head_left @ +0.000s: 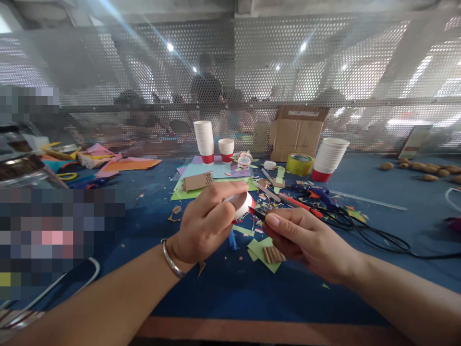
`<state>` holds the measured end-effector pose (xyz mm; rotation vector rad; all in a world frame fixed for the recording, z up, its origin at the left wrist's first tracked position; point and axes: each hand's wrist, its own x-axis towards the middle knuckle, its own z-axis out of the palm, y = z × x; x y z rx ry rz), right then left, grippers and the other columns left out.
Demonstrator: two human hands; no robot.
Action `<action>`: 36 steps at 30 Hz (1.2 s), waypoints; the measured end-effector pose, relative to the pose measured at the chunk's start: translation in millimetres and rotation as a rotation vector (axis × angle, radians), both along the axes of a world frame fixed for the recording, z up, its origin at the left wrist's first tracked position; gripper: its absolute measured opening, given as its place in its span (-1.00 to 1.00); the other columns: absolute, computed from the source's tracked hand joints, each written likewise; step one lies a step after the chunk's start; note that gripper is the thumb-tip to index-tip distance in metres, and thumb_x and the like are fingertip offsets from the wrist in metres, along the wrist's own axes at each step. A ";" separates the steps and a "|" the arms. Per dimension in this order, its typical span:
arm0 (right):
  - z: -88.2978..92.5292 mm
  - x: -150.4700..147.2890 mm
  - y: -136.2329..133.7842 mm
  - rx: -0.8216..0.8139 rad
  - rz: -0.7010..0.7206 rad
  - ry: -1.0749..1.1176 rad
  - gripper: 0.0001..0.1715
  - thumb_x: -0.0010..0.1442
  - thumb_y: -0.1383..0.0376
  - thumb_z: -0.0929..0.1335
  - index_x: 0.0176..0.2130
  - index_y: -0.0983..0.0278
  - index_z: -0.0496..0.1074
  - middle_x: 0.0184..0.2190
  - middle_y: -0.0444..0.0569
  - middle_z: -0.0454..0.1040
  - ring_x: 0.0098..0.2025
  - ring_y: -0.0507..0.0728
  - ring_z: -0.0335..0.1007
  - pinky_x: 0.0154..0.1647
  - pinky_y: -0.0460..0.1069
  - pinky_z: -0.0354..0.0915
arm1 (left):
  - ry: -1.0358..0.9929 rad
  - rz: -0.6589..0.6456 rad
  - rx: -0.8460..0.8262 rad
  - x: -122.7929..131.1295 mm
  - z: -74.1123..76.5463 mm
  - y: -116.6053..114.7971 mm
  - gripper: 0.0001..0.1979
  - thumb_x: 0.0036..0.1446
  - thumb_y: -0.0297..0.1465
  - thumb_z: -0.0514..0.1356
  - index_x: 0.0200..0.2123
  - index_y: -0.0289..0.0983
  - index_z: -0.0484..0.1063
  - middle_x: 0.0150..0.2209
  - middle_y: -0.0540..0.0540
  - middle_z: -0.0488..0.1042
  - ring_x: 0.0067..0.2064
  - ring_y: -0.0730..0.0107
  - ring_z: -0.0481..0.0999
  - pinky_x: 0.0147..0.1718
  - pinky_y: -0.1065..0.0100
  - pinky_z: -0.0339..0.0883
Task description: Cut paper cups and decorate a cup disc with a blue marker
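My left hand (209,223), with a bangle at its wrist, is closed around a short white-and-red paper cup piece (243,205). In my right hand (297,230), thumb and fingers pinch a thin dark pointed tool (258,212); its exact kind is hard to make out. The tool's tip is at the red edge of the cup piece, and I cannot tell whether it pierces it. Below the hands lie green paper pieces (256,250) with a bit of corrugated cardboard (274,254) on them. A blue strip-like thing (232,239) shows beneath my left hand.
Paper cup stacks (203,142) stand at the back, another cup stack (329,158) to the right. Yellow tape (300,164), a cardboard box (297,132), a blue glue gun (326,196) with its black cord (382,240), and paper scraps surround the hands. Another person sits at left.
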<state>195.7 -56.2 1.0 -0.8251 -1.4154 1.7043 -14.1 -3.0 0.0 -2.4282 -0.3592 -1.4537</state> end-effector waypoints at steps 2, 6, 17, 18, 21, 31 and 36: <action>0.3 -0.1 -1.1 0.019 -0.014 -0.023 -0.39 0.25 -0.09 0.36 -0.54 0.25 0.13 -0.68 -0.32 -0.04 -0.66 -0.12 -0.24 -0.72 -0.14 -0.27 | 0.030 -0.008 0.026 -2.3 5.3 -1.0 -0.83 0.16 -0.62 0.21 -0.36 -0.26 0.33 0.03 -0.27 0.53 0.08 0.20 0.55 0.06 0.16 0.51; 0.0 0.4 -1.8 0.045 -0.017 -0.049 -0.40 0.29 -0.08 0.34 -0.54 0.26 0.15 -0.69 -0.31 0.00 -0.66 -0.11 -0.20 -0.71 -0.13 -0.25 | 0.095 -0.057 0.060 -7.6 11.1 -0.7 -0.84 0.17 -0.62 0.16 -0.36 -0.24 0.34 0.08 -0.26 0.50 0.15 0.12 0.50 0.10 0.07 0.48; 4.3 10.4 5.1 0.183 -0.045 -0.259 -0.45 0.33 -0.10 0.28 -0.46 0.25 0.18 -0.61 -0.30 -0.06 -0.60 -0.08 -0.22 -0.65 -0.12 -0.20 | -0.026 0.099 -0.746 -2.4 4.3 4.3 -0.83 0.17 -0.43 0.32 -0.16 -0.23 0.44 -0.27 0.02 0.56 -0.30 0.49 0.55 -0.30 0.49 0.44; 5.1 11.6 4.3 0.288 -0.086 -0.342 -0.46 0.34 -0.09 0.27 -0.46 0.25 0.19 -0.60 -0.28 -0.02 -0.59 -0.07 -0.16 -0.63 -0.11 -0.14 | -0.041 0.065 -0.886 -2.0 4.8 5.2 -0.83 0.17 -0.39 0.32 -0.17 -0.24 0.44 -0.30 0.02 0.55 -0.34 0.50 0.54 -0.35 0.49 0.43; 6.3 14.2 1.3 0.603 -0.257 -0.597 -0.54 0.36 0.01 0.28 -0.42 0.26 0.26 -0.55 -0.22 0.14 -0.53 -0.05 0.01 -0.55 -0.10 0.00 | -0.057 -0.085 -1.201 -0.9 6.0 6.6 -0.79 0.17 -0.31 0.32 -0.18 -0.26 0.41 -0.35 0.03 0.52 -0.39 0.49 0.53 -0.41 0.48 0.43; -5.8 15.0 9.4 0.850 -0.395 -0.851 -0.61 0.33 0.06 0.31 -0.41 0.24 0.23 -0.63 -0.28 0.17 -0.61 -0.07 0.00 -0.59 -0.12 0.00 | -0.001 -0.228 -1.347 2.5 6.3 -3.6 -0.81 0.15 -0.34 0.33 -0.22 -0.28 0.43 -0.38 0.04 0.44 -0.38 0.53 0.43 -0.41 0.52 0.37; -5.6 14.0 8.1 0.868 -0.361 -0.850 -0.61 0.34 0.07 0.30 -0.41 0.24 0.22 -0.62 -0.28 0.19 -0.61 -0.08 0.00 -0.59 -0.12 0.00 | -0.001 -0.328 -1.379 3.0 6.5 -3.5 -0.87 0.16 -0.41 0.32 -0.22 -0.27 0.45 -0.37 0.04 0.46 -0.37 0.55 0.42 -0.37 0.51 0.38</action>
